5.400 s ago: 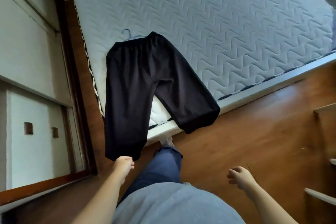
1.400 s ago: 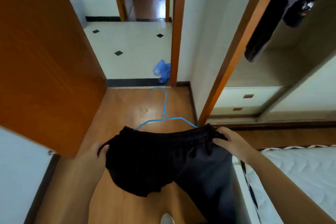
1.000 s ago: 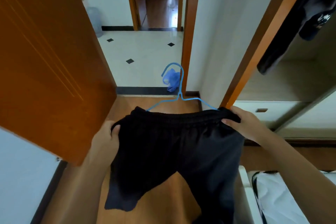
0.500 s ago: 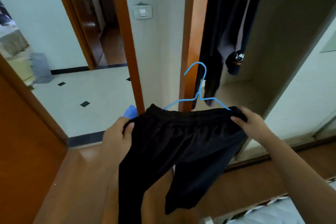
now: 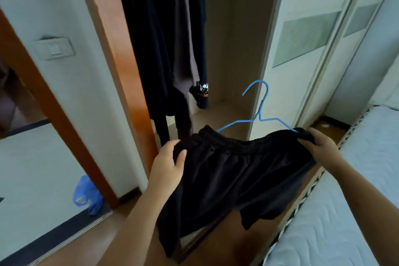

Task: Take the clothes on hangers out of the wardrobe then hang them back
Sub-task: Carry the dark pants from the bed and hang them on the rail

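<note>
At the open wardrobe, left hand and right hand grip the trousers, whose unheld hanger could slip out.

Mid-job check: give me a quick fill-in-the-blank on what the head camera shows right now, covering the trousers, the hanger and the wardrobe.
The wire hanger carrying the black trousers is ____ in colour.
The left hand and right hand both grip the trousers by the ____.
Dark clothes hang on the ____ side of the open wardrobe.
Missing words: blue; waistband; left.
</note>
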Available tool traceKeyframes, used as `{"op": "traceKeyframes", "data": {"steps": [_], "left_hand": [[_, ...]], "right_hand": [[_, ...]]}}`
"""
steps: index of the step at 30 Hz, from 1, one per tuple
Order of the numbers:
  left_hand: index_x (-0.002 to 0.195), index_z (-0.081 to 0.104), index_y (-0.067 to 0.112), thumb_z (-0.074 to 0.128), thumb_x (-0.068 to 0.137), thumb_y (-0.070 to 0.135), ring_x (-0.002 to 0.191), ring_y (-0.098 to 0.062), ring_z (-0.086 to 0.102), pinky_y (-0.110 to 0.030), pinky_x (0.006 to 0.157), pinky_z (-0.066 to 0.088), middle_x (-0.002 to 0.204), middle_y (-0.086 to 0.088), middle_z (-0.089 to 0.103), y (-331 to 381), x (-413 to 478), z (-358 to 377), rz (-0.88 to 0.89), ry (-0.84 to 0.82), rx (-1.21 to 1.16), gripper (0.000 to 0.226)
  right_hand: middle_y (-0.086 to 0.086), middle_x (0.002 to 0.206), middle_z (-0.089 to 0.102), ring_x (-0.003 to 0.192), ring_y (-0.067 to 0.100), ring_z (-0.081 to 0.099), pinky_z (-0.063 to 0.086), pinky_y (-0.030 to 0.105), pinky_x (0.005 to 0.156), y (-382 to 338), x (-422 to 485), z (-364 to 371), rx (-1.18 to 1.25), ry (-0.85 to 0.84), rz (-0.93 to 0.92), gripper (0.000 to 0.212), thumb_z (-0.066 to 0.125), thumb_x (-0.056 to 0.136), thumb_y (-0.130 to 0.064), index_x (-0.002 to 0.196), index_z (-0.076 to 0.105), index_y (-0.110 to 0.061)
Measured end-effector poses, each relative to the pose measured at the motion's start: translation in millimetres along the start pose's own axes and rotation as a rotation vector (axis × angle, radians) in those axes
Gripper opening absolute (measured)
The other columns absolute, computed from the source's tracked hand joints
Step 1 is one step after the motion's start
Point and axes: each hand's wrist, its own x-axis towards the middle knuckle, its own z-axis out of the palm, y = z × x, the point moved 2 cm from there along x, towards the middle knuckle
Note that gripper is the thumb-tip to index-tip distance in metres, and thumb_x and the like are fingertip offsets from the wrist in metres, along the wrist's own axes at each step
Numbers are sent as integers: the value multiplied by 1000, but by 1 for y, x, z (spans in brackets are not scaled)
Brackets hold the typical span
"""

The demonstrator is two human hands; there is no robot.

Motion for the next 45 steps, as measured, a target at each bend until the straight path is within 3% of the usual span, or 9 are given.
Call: {"op": "traceKeyframes", "data": {"steps": [4, 7, 11, 15, 18, 25, 33, 38, 45], "left_hand": [[129, 46, 16, 46, 94, 25, 124, -8, 45, -14, 95, 31, 133, 3, 49, 18, 41, 7, 152, -26, -54, 36], [124, 50, 15, 46, 94, 21, 116, -2, 45, -10, 91, 27, 125, 4, 52, 29, 70, 6, 247, -30, -91, 30], [117, 54, 10, 49, 92, 14, 116, -13, 51, -14, 92, 31, 118, 0, 56, 45, 106, -1, 351, 25, -135, 25], [114, 56, 9, 52, 90, 11, 110, -13, 54, 4, 82, 29, 115, -3, 58, 54, 135, -8, 406, 115, -136, 24], [115, 56, 9, 52, 90, 10, 106, -14, 55, 10, 74, 29, 115, -3, 57, 58, 149, -10, 384, 136, -167, 25], [124, 50, 12, 50, 91, 15, 120, -14, 48, -12, 89, 33, 125, -2, 52, 87, 185, -19, 420, 182, -211, 33], [131, 45, 10, 51, 90, 14, 127, -18, 43, -22, 100, 32, 134, -5, 49, 142, 242, -23, 574, 326, -164, 41], [135, 40, 10, 50, 90, 15, 132, -21, 37, -32, 110, 32, 142, -7, 41, 176, 293, -23, 563, 476, -129, 47], [143, 27, 17, 51, 90, 17, 141, -24, 19, -38, 114, 24, 154, -7, 17, 216, 368, -5, 466, 585, -2, 58]], "right_hand": [[18, 94, 61, 94, 33, 56, 43, 29, 81, -11, 4, -29, 9, 126, 48, 20, 59, 85, -4, 104, 60, 2], [16, 91, 63, 95, 38, 59, 44, 40, 85, -31, 8, -32, 19, 140, 86, 9, 61, 85, -9, 94, 62, -8], [14, 89, 66, 87, 33, 62, 50, 44, 84, -68, 19, -14, 77, 127, 149, 9, 63, 84, -19, 90, 63, -13], [13, 82, 65, 79, 29, 62, 53, 38, 78, -101, 32, 0, 344, 131, 250, 19, 63, 84, -14, 98, 63, -2], [18, 89, 65, 87, 34, 63, 52, 45, 87, -129, 44, 0, 485, 197, 246, 17, 62, 84, -13, 98, 62, -3], [12, 76, 59, 71, 23, 57, 47, 32, 65, -193, 81, 13, 460, 294, 104, 19, 55, 89, -22, 88, 58, -4], [10, 71, 58, 68, 23, 60, 46, 30, 55, -238, 146, 3, 570, 350, -38, 28, 51, 91, -28, 77, 57, -5], [21, 85, 61, 90, 38, 64, 49, 40, 71, -254, 205, -14, 633, 375, -172, 44, 52, 89, -31, 98, 57, 11], [30, 90, 64, 87, 41, 62, 52, 50, 77, -273, 293, -53, 634, 422, -372, 44, 53, 88, -32, 88, 57, 12]]}}
